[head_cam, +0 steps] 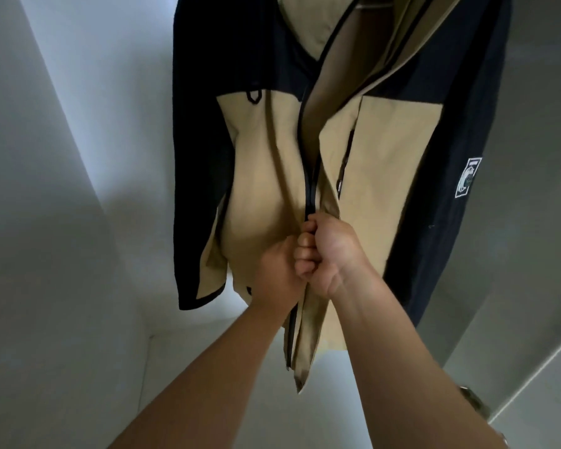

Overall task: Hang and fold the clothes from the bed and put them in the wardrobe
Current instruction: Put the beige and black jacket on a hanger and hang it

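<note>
A tan and black jacket (266, 163) hangs in front of me inside a white wardrobe. Its front is open above my hands, with a black zipper (310, 176) running down the middle. My left hand (277, 277) grips the left front panel near the hem. My right hand (329, 251) is curled tight around the zipper edge of the right panel, knuckles against the left hand. A white patch (468, 178) shows on the black right sleeve. The hanger is hidden at the top.
The white wardrobe side wall (46, 157) stands at the left and its floor (234, 400) lies below the jacket's hem. A grey door panel (538, 222) runs along the right side.
</note>
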### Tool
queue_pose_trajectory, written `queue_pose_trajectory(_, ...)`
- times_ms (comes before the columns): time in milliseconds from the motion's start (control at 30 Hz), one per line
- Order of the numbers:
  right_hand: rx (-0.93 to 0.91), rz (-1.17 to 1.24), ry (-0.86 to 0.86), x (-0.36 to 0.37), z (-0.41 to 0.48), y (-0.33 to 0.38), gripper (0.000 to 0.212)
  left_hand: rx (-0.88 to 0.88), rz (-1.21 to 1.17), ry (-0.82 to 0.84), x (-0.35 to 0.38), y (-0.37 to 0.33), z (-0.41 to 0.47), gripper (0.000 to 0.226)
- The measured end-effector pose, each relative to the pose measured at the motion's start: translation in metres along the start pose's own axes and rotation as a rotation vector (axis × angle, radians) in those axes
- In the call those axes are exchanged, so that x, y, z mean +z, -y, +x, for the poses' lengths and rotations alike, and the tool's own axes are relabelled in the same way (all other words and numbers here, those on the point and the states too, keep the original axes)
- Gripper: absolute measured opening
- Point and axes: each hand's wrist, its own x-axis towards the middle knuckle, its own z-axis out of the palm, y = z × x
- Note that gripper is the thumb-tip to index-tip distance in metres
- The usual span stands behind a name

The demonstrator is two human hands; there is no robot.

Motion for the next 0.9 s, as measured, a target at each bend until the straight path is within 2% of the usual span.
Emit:
queue_pose_trajectory(100, -0.018, -0.017, -0.002, 0.012, -0.005, 0.019, 0.036, 0.091, 0.135, -0.044, 0.0, 0.004, -0.004, 0.017)
queue_pose_trajectory(200, -0.133, -0.025, 0.037, 0.029, -0.013, 0.055, 0.035, -0.001, 0.128, 0.025, -0.003, 0.009, -0.001, 0.032)
queue_pose_trajectory(300, -0.209, -0.026, 0.042, 0.038, -0.022, 0.074, 0.033, -0.012, 0.211, 0.12, -0.01, -0.001, 0.012, 0.038)
queue_pose_trajectory(400, -0.21, -0.026, 0.041, 0.036, -0.025, 0.071, 0.032, 0.008, 0.116, 0.024, -0.019, -0.026, 0.033, 0.043)
queue_pose_trajectory(500, -0.18, 0.015, 0.04, 0.042, -0.031, 0.073, 0.033, 0.058, 0.196, 0.008, -0.03, -0.042, 0.058, 0.016)
queue_pose_trajectory(533, -0.185, 0.02, 0.037, 0.046, -0.033, 0.078, 0.033, 0.067, 0.217, 0.012, -0.032, -0.045, 0.062, 0.014)
queue_pose_trajectory(667, -0.257, 0.037, 0.048, 0.062, -0.045, 0.116, 0.027, 0.093, 0.2, -0.031, -0.032, -0.049, 0.062, 0.024)
queue_pose_trajectory(833, -0.294, 0.046, 0.048, 0.074, -0.058, 0.139, 0.03, 0.057, 0.288, 0.102, -0.038, -0.058, 0.072, 0.026)
queue_pose_trajectory(900, -0.333, 0.014, 0.038, 0.074, -0.06, 0.137, 0.031, 0.05, 0.283, 0.095, -0.048, -0.071, 0.084, 0.029)
